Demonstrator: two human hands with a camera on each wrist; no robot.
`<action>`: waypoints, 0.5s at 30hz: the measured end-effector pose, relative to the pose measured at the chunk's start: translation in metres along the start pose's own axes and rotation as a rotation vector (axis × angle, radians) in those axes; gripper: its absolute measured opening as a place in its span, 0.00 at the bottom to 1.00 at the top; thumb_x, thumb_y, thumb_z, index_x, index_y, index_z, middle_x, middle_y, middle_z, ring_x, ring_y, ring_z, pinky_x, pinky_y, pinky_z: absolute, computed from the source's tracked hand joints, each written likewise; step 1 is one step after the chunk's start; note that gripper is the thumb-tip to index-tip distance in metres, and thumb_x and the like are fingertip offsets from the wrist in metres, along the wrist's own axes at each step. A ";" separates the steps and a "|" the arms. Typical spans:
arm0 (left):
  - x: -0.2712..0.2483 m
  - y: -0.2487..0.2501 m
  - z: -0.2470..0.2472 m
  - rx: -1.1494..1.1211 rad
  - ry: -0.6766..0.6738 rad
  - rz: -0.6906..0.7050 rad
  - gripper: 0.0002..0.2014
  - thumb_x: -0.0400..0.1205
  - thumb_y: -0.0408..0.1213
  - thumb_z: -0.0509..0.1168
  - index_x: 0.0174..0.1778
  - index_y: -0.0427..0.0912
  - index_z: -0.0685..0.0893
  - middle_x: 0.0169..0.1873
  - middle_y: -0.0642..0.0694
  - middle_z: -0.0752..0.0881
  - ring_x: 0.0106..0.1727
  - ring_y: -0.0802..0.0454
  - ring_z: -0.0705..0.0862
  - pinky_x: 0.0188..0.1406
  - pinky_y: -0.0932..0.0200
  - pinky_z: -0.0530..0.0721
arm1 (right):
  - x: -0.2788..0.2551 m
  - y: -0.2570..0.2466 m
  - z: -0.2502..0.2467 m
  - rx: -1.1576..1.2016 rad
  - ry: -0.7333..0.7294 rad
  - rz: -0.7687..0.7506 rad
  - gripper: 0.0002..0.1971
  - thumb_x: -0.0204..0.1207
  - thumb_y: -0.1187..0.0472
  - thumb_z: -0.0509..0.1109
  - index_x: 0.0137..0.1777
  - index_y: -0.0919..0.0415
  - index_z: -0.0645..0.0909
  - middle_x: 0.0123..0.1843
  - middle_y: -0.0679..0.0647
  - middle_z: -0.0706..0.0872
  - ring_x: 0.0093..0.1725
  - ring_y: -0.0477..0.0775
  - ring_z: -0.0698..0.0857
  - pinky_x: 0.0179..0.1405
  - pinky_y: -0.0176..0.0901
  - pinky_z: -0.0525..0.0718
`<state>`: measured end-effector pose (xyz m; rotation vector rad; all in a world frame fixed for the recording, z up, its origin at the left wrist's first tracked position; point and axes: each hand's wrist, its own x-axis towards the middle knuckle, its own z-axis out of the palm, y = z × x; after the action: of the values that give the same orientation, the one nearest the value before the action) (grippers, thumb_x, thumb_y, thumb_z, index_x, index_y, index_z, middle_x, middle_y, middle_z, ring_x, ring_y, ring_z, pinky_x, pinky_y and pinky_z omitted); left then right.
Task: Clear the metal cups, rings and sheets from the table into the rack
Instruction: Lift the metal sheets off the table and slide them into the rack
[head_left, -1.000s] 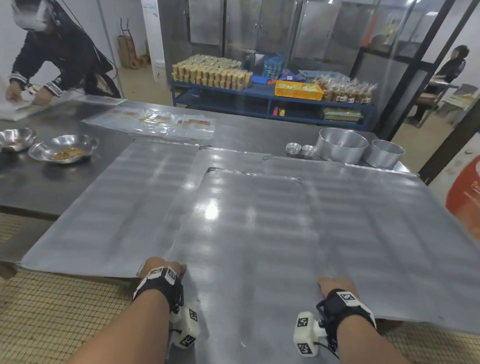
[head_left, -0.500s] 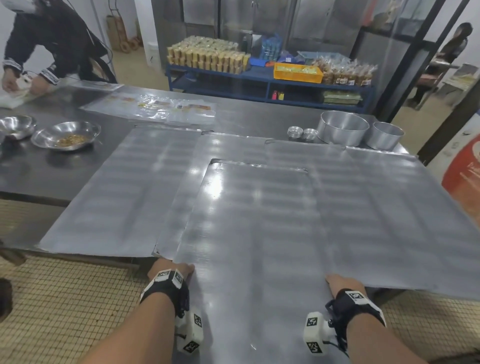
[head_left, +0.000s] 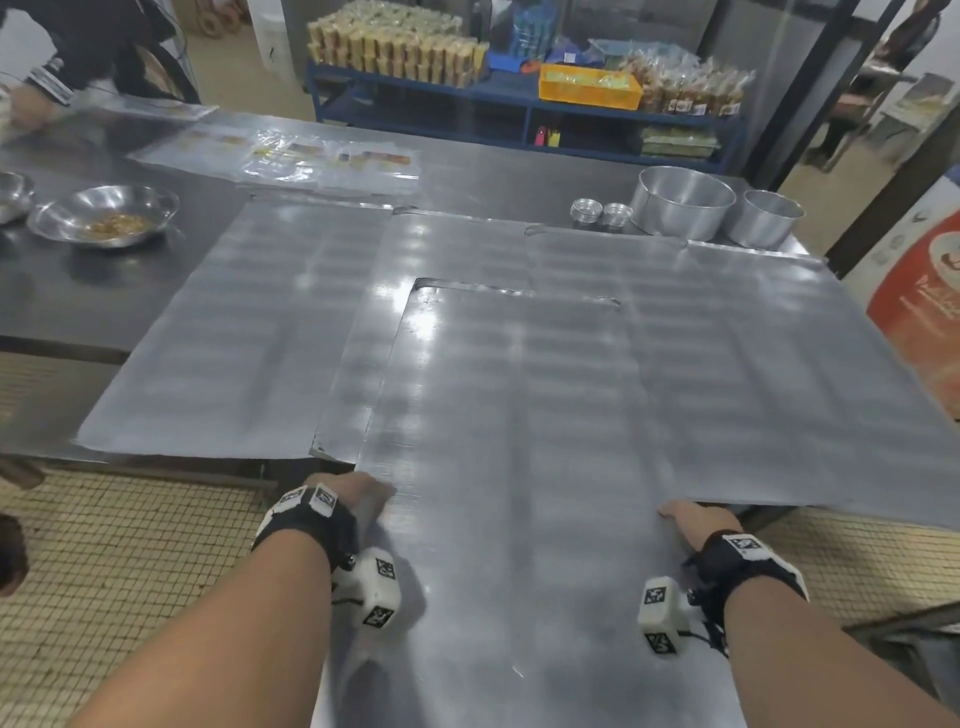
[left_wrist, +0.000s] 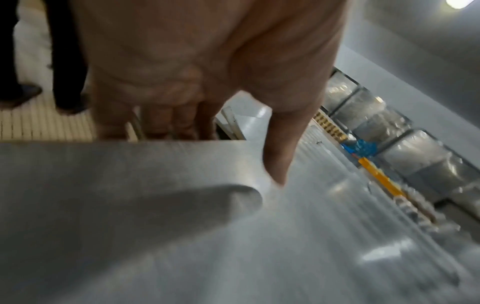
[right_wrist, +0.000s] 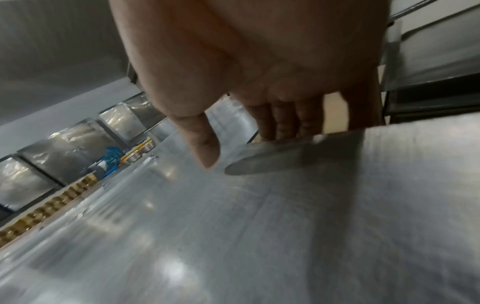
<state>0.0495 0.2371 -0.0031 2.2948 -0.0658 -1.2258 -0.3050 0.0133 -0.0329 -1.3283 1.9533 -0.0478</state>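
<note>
Left hand (head_left: 353, 493) and right hand (head_left: 693, 519) each pinch the top large grey metal sheet (head_left: 519, 467), half off the steel tabletop (head_left: 493, 166). Risk: thin sheet sags, slips the grip, drags sheets beneath.

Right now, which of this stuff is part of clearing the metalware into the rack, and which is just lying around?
Job:
top sheet, held by left hand and right hand
other sheets
small cups
rings

Lying about:
bowl of food
plastic bags
</note>
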 end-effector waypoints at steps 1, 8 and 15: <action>-0.001 -0.002 0.002 -0.052 0.047 0.022 0.28 0.66 0.49 0.83 0.50 0.31 0.84 0.50 0.34 0.87 0.48 0.38 0.86 0.51 0.52 0.82 | -0.004 0.002 0.001 -0.010 0.018 -0.030 0.20 0.73 0.50 0.75 0.56 0.65 0.84 0.55 0.60 0.86 0.50 0.63 0.85 0.54 0.47 0.81; 0.006 -0.006 0.001 -0.047 0.043 -0.014 0.17 0.76 0.46 0.78 0.47 0.37 0.82 0.68 0.33 0.83 0.69 0.36 0.81 0.65 0.50 0.80 | -0.007 0.012 -0.002 0.077 -0.063 0.047 0.30 0.73 0.58 0.79 0.69 0.77 0.78 0.63 0.68 0.84 0.49 0.64 0.86 0.41 0.46 0.82; 0.002 0.003 0.006 -0.158 0.087 0.003 0.33 0.69 0.50 0.82 0.63 0.32 0.82 0.51 0.33 0.88 0.49 0.34 0.87 0.56 0.46 0.84 | -0.011 -0.002 0.005 0.188 0.052 -0.058 0.24 0.77 0.53 0.75 0.63 0.74 0.84 0.61 0.65 0.85 0.60 0.66 0.83 0.59 0.46 0.77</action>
<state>0.0460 0.2318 -0.0059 2.2064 0.0565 -1.0880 -0.2987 0.0238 -0.0296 -1.2700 1.9020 -0.2894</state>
